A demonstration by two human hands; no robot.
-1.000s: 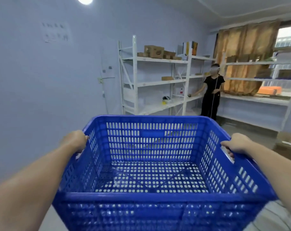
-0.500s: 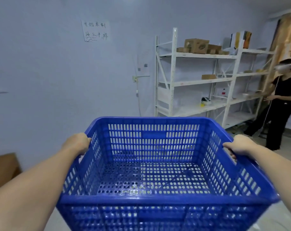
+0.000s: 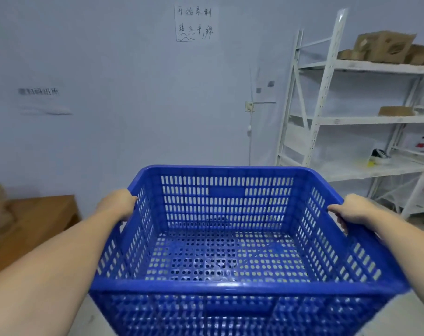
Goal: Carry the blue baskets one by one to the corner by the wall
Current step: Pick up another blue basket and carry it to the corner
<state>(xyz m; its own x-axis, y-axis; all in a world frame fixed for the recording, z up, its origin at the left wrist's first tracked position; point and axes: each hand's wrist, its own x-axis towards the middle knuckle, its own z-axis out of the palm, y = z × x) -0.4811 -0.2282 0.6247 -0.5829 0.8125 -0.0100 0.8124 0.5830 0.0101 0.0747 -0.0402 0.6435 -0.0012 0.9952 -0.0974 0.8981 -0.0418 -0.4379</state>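
Observation:
I hold a large blue perforated plastic basket level in front of me, above the floor. It is empty inside. My left hand grips its left rim, and my right hand grips its right rim. The pale blue wall stands straight ahead, just beyond the basket's far rim.
White metal shelving with cardboard boxes stands at the right along the wall. A brown cardboard box sits low at the left against the wall. A handwritten paper sign hangs on the wall; a socket with a cable is near the shelving.
My view has swung left: the shelving slid to the right edge, the person in black went out of view, and the brown box at the left came in. Both hands keep their hold.

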